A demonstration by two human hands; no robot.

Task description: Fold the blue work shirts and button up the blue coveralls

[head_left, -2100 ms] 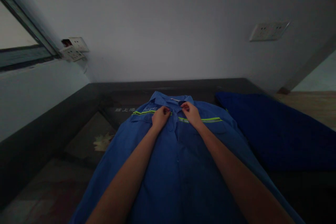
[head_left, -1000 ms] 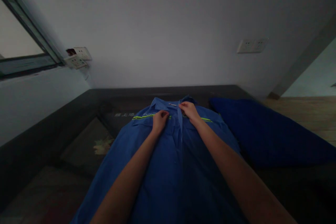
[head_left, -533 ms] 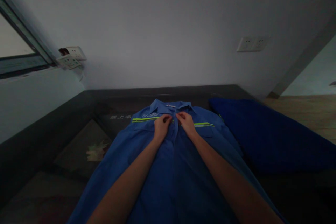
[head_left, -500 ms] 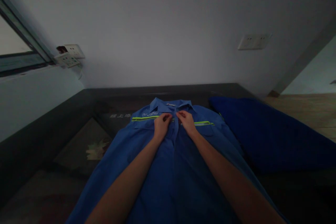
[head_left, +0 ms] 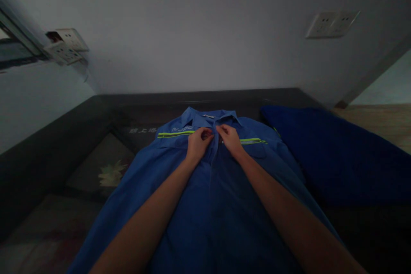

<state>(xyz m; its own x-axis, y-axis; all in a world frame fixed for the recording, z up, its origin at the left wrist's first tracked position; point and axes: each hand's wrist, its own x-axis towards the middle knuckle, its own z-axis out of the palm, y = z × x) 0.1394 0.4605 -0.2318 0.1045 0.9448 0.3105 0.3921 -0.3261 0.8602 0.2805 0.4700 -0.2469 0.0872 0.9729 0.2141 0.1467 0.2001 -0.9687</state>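
A blue work jacket [head_left: 192, 205] with a collar and yellow-green reflective stripes lies front side up before me. My left hand [head_left: 199, 142] pinches the jacket's front edge just below the collar, thumb and fingers curled together. Close beside it, my right hand [head_left: 229, 139] grips the other side of the front opening with its fingertips. White lettering shows on the chest by the left hand. Whatever button or fastener lies between the fingertips is too small and dark to make out.
Under the jacket is a dark, glossy surface [head_left: 86, 167] with a raised rim at the wall. To the right lies a folded dark blue cloth [head_left: 340, 158]. Wall sockets [head_left: 333, 24] are set in the wall at right, and more sockets [head_left: 69, 43] at left, one hanging loose.
The view has tilted down and come a little closer, so the wall sockets sit higher. Both hands stay at the jacket's front below the collar, with only slight finger movement.
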